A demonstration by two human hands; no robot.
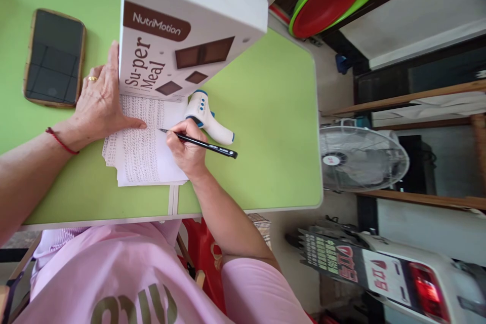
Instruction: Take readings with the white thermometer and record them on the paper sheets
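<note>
My right hand (189,148) grips a black pen (212,147), its tip at the written lines on a sheet of paper (138,154). Columns of small handwriting fill much of that sheet, which tops a small uneven stack. My left hand (99,104) lies with fingers apart, thumb on the paper and fingers along the side of a white NutriMotion box (212,15). The box stands over the far end of the sheets and hides it. Just beyond my right hand, a white and blue infrared thermometer (208,117) rests on the table.
A phone (55,58) in a brown case lies on the green table (273,152), left of my left hand. Past the table's right edge are a fan (362,158), red and green basins (330,2) and a white scooter (436,283). A red chair (205,253) is below the near edge.
</note>
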